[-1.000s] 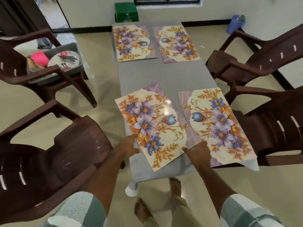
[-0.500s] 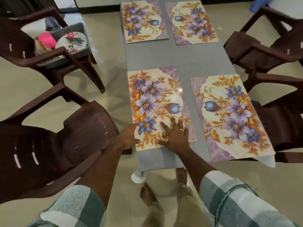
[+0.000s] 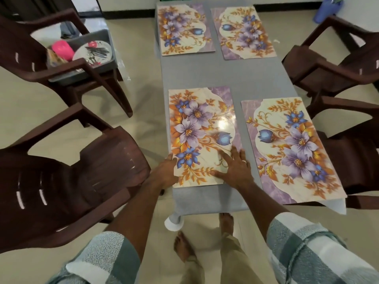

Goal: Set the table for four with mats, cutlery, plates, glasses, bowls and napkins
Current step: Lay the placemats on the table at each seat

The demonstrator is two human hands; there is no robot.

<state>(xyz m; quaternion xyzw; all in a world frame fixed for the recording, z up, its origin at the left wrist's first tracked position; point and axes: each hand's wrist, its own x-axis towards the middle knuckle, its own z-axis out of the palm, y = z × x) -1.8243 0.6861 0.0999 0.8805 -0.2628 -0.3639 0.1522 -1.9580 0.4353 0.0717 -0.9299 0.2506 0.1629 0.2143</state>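
Several floral mats lie on the grey table (image 3: 221,74). The near left mat (image 3: 201,130) sits straight along the table's left edge. My left hand (image 3: 167,171) grips its near left corner, thumb on top. My right hand (image 3: 233,167) presses flat on its near right part, fingers straight. The near right mat (image 3: 291,148) lies slightly skewed and overhangs the table's right edge. Two far mats, the far left mat (image 3: 184,29) and the far right mat (image 3: 244,31), lie side by side.
Brown plastic chairs stand around the table: near left chair (image 3: 61,181), far left chair (image 3: 41,48), two right chairs (image 3: 338,64). A grey tub (image 3: 106,37) on the far left chair holds a plate, cutlery and a pink cup (image 3: 62,50). My bare feet stand under the table's near end.
The near left mat has been turned from skewed to square with the table. My right hand moved from the gap between the near mats onto that mat and slid right.
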